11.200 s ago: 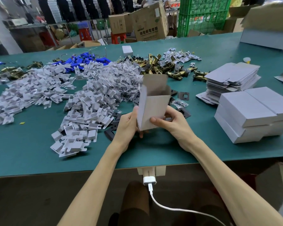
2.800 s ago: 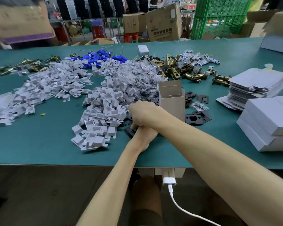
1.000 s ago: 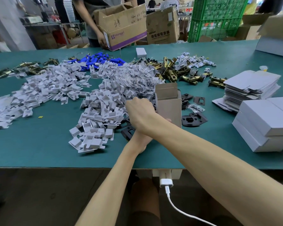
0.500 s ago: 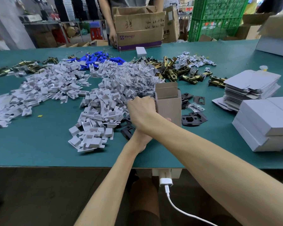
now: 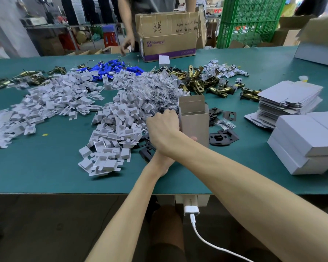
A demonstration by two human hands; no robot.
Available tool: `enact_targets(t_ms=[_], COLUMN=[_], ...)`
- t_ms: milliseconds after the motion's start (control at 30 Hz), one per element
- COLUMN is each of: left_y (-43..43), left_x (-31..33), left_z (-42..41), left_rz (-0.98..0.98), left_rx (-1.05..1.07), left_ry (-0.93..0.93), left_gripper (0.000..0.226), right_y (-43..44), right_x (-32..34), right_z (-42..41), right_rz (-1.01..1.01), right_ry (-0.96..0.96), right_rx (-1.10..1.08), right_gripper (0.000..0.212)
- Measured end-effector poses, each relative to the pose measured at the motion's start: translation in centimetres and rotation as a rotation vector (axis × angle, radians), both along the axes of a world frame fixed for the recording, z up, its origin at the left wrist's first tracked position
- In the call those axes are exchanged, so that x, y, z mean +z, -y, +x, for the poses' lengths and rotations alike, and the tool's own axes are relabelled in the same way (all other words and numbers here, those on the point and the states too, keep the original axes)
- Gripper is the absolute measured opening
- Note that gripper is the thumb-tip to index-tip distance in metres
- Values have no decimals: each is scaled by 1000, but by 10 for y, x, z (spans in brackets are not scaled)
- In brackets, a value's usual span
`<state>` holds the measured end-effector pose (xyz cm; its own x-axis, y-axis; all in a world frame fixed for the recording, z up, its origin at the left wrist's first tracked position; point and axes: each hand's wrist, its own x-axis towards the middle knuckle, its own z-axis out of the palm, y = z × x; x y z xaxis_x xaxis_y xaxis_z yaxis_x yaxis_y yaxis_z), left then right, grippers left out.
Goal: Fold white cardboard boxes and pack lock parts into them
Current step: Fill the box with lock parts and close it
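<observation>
An open cardboard box [image 5: 194, 127] stands upright on the green table [image 5: 45, 176], its top flaps up. My left hand [image 5: 159, 165] lies mostly hidden under my right forearm; one fingertip shows against the box's lower front, gripping it. My right hand [image 5: 163, 127] crosses over it to the left of the box. Its fingers curl down into the edge of a heap of clear bags [image 5: 159, 93], beside a pile of white folded inserts [image 5: 119, 125]. What those fingers hold is hidden. Black lock plates [image 5: 219, 138] lie just right of the box.
Brass latches [image 5: 197, 82] and blue parts [image 5: 112, 69] lie further back. Flat box blanks [image 5: 290, 97] and closed white boxes [image 5: 307, 142] are stacked at the right. Another person's hand [image 5: 126, 45] hangs beside a brown carton [image 5: 169, 36] on the far edge.
The person across the table has set the brown carton down squarely on the far edge. My right hand has stayed in the pile beside the box, shifting only slightly.
</observation>
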<state>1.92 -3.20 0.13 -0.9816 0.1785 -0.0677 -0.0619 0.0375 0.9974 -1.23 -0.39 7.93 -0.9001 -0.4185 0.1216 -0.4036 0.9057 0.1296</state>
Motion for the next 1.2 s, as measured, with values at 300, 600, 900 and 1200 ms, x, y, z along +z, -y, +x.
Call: enact_targets(t_ms=[300,600,900,1200], left_y=[3,1,0,0], left_x=[-8,-12,-5,-5], left_z=[-9,-18,-13,-14], left_rz=[-55,60,144,183], left_rx=[34,53,42,18], left_ry=[-167,-150,-126,-125], left_gripper=[17,29,39,32], right_y=[-16,-66,-132,-142], right_x=[28,54,58,51], right_z=[1,7,-11,-8], right_rz=[-355,-715,-721,-609], right_ry=[132,44,36,50], right_rx=[60,181,78,116], right_gripper=[26,8,14,11])
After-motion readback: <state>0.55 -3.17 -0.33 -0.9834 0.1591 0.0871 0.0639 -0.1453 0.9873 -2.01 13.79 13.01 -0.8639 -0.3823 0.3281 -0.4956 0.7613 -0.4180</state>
